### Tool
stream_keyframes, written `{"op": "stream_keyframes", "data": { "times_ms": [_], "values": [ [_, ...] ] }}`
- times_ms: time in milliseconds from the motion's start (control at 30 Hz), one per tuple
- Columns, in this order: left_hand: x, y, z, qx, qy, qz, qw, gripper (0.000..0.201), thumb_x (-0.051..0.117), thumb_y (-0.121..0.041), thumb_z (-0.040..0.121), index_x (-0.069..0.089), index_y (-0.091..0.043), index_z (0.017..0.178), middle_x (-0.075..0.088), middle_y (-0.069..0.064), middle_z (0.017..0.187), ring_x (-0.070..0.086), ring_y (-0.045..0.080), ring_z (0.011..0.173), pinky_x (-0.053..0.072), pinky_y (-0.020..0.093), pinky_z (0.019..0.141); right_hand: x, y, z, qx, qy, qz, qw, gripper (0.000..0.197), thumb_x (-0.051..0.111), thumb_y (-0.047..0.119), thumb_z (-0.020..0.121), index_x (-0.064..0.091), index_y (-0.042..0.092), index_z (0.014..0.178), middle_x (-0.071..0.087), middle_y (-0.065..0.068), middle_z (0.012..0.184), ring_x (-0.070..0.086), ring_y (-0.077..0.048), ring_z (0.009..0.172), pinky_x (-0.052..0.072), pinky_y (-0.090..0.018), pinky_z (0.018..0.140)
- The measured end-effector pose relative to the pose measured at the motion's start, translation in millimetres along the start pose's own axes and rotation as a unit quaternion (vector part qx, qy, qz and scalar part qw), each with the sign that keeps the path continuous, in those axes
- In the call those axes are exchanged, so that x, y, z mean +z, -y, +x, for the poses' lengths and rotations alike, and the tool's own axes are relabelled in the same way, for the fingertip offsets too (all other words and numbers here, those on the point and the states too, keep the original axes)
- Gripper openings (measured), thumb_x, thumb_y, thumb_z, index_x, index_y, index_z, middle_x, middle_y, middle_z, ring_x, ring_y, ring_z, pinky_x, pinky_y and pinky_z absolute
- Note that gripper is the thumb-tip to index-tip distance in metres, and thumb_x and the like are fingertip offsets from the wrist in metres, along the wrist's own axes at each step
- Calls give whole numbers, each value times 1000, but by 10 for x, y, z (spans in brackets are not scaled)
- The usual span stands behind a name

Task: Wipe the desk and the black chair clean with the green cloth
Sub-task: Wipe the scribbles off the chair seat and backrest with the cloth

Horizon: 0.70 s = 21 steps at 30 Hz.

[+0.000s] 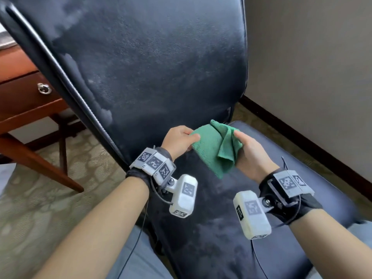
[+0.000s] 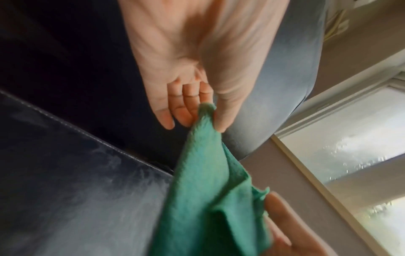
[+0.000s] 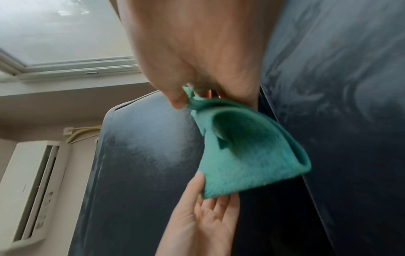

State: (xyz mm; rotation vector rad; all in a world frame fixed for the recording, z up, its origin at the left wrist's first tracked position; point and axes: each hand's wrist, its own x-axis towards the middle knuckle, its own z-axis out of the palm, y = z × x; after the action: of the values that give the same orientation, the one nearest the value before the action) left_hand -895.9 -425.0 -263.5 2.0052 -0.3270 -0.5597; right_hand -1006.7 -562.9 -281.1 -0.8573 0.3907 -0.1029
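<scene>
Green cloth (image 1: pixel 213 150) is up in the air between my two hands, above the black chair (image 1: pixel 153 63) where backrest meets seat, not touching either surface. It's half folded: one flat panel toward my left, a loose flap drooping on the right side.

My left hand (image 1: pixel 179 140) pinches the cloth's left corner between thumb and fingertips (image 2: pixel 219 121); in the left wrist view the corner pokes out just past the pinch, remaining fingers fairly straight beside it. My right hand (image 1: pixel 249 154) grips the opposite edge, thumb (image 3: pixel 175 98) curled over a bunched corner with the other fingers behind the fabric; the right wrist view shows the cloth cupped open below that grip.

Step in hand, my read: refolding or turning the cloth to get a fresh face, mid chair-wiping. Backrest shows pale hazy smears over much of its leather, and the seat (image 1: pixel 291 158) has them too, so the chair doesn't look finished. Can't judge the desk; only a wooden corner with a ring-pull drawer (image 1: pixel 30 91) shows at left.

Next move calls for: finish the fold into a flat pad, pass it into one hand, press palm-flat on the backrest and sweep across the smeared patches, then the seat. Keep the loose flap tucked so it doesn't drag.
</scene>
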Motion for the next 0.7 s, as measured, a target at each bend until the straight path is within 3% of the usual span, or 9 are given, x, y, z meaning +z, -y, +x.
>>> {"op": "stream_keyframes", "data": {
  "times_ms": [67, 167, 300, 367, 467, 533, 600, 667, 700],
  "values": [
    [-13, -27, -24, -52, 5, -92, 994, 8, 58, -10, 92, 58, -10, 84, 62, 7, 85, 59, 14, 73, 55, 30, 73, -15, 26, -48, -23, 23, -26, 999, 31, 38, 20, 99, 62, 17, 117, 70, 0, 109, 66, -13, 98, 54, -26, 78],
    [-19, -82, -65, -106, 49, -221, 968, 16, 46, -9, 98, 58, -7, 89, 64, 8, 88, 62, 18, 78, 54, 35, 77, 25, 33, -124, -103, 40, -230, 967, 37, 34, 9, 100, 54, 18, 131, 58, 5, 128, 55, -8, 116, 45, -28, 101],
    [5, -178, -157, -121, 75, -350, 926, 32, 39, -28, 103, 59, -4, 95, 62, 12, 86, 62, 21, 79, 55, 35, 73, 106, -47, -186, -231, 57, -526, 817, 35, 42, 1, 98, 56, 11, 129, 42, 5, 131, 36, -3, 121, 23, -11, 105],
    [2, -194, -193, -118, 90, -375, 915, 38, 43, -36, 100, 59, -1, 98, 64, 13, 88, 64, 21, 82, 55, 35, 79, 109, -96, -210, -243, 67, -573, 780, 34, 43, 3, 98, 58, 13, 127, 42, 7, 130, 33, -6, 122, 21, -15, 105],
    [2, -162, -241, -95, 101, -363, 921, 35, 50, -36, 97, 61, -3, 102, 67, 12, 93, 65, 20, 87, 53, 36, 87, 118, -105, -239, -246, 3, -514, 822, 30, 44, 5, 97, 63, 14, 120, 53, 9, 121, 47, -4, 115, 35, -18, 102],
    [27, -124, -248, -86, 99, -343, 930, 39, 55, -34, 94, 61, 1, 111, 67, 16, 106, 65, 22, 95, 54, 36, 89, 138, -53, -260, -242, -44, -466, 850, 30, 46, 6, 97, 66, 17, 115, 62, 11, 110, 55, 5, 98, 42, -8, 87],
    [63, -104, -290, -90, 108, -339, 930, 72, 73, -31, 82, 42, 7, 134, 59, 23, 125, 63, 26, 106, 57, 38, 84, 141, 2, -262, -232, -63, -438, 866, 31, 48, 3, 94, 68, 23, 107, 66, 15, 97, 57, 13, 83, 42, -4, 74],
    [90, -77, -305, -87, 113, -321, 936, 91, 83, -23, 72, 29, 3, 140, 55, 21, 130, 63, 27, 109, 58, 36, 77, 134, 37, -243, -217, -81, -398, 888, 31, 49, 2, 91, 70, 24, 99, 69, 12, 92, 62, 3, 85, 48, -12, 76],
    [97, -76, -321, -80, 115, -302, 943, 73, 79, -16, 76, 36, -1, 133, 57, 18, 126, 64, 25, 105, 58, 34, 73, 122, 54, -230, -205, -96, -367, 902, 30, 50, 2, 91, 70, 23, 98, 71, 7, 94, 64, -7, 92, 51, -22, 81]
  ]
}}
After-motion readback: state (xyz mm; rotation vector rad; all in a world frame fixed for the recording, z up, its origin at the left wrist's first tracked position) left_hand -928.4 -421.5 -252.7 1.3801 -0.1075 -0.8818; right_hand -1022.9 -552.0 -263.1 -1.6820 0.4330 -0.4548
